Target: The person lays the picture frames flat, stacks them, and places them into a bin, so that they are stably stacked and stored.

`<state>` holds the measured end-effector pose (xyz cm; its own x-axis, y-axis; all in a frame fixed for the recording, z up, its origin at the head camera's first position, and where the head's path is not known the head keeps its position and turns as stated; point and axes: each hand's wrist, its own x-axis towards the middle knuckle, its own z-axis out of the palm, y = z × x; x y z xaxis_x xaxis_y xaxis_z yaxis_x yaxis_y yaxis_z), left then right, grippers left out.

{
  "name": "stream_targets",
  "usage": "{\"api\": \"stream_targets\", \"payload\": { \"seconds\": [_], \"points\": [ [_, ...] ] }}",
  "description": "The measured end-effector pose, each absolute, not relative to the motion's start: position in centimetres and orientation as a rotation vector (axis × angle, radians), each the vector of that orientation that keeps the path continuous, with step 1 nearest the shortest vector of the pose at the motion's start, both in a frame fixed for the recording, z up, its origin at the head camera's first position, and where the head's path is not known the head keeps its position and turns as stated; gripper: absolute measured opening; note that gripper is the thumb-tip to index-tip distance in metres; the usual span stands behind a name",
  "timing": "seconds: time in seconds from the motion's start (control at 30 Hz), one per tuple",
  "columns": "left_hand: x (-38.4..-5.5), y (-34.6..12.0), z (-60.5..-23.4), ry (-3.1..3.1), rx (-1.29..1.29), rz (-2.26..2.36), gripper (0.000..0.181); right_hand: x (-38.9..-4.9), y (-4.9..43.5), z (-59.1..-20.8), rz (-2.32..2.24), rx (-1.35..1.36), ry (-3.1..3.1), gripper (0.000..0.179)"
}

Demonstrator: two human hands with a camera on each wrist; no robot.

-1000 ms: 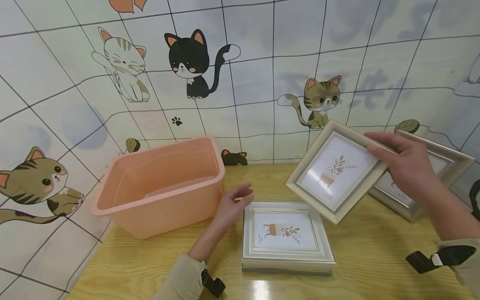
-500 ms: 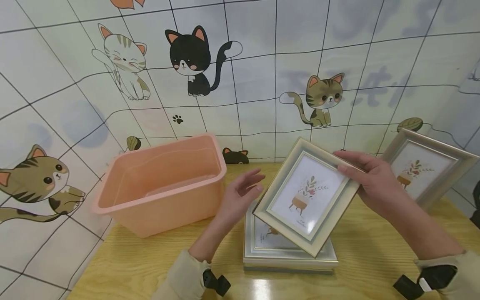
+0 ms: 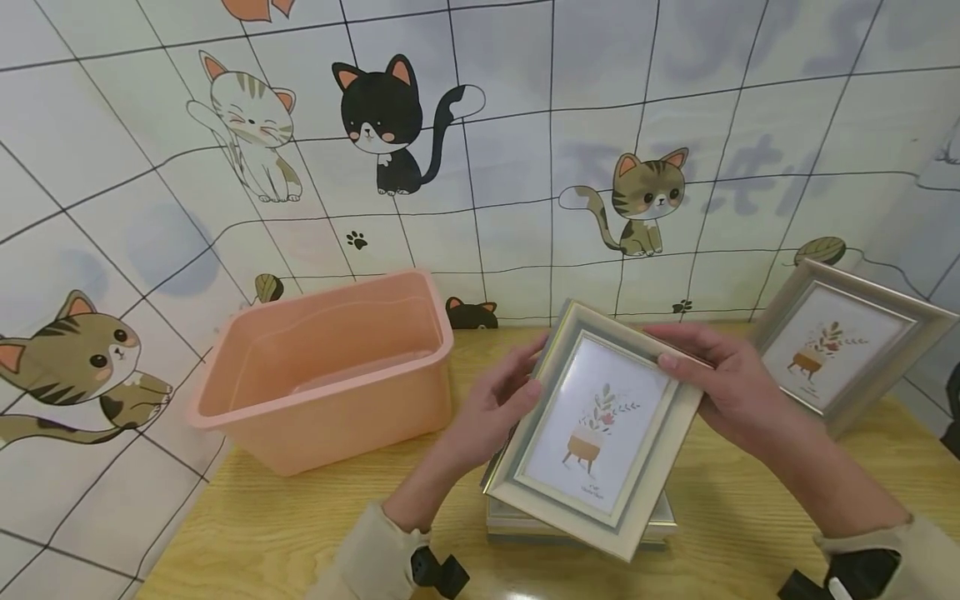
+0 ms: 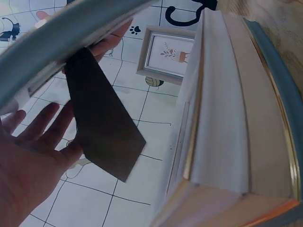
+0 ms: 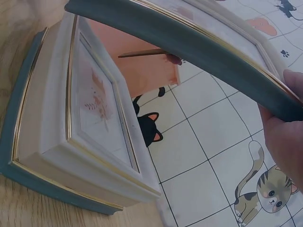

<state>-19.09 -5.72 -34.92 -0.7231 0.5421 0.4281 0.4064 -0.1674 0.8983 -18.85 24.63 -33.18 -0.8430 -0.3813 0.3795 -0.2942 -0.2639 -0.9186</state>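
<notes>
My right hand (image 3: 738, 392) grips the upper right edge of a cream and grey-green picture frame (image 3: 588, 429), thumb on the front and fingers behind. The frame is tilted, with its potted-plant print facing up. My left hand (image 3: 491, 417) is at the frame's left edge, thumb beside the rim and fingers reaching behind. In the left wrist view, its fingers are loosely spread next to the dark fold-out stand (image 4: 104, 123) on the frame's back. Below the held frame lies a stack of picture frames (image 3: 517, 521), mostly covered in the head view.
A pink plastic tub (image 3: 330, 433) stands at the left on the wooden table (image 3: 315, 533). Another picture frame (image 3: 862, 317) stands upright at the back right, near the wall sheet (image 3: 517, 242) printed with cats.
My right hand has brought the picture frame leftward and down from beside the standing frame to over the stack. My left hand has moved up to its left edge.
</notes>
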Motion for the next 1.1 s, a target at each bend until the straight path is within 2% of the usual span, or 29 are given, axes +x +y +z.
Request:
{"api": "stream_targets", "payload": {
  "seconds": [0.1, 0.53, 1.1],
  "points": [
    [-19.0, -5.7, -35.3, 1.885, 1.167, 2.014, 0.071, -18.6, 24.7, -33.2, -2.308, -0.848, 1.871, 0.044],
    [-18.7, -5.9, -36.0, 1.819, 1.167, 1.984, 0.058, -17.9, 24.7, -33.8, -2.37, -0.833, 1.837, 0.045],
    [-18.4, -6.1, -35.8, 1.866, 1.115, 1.964, 0.062, -17.9, 25.1, -34.2, -2.488, -0.724, 1.869, 0.042]
  ]
}}
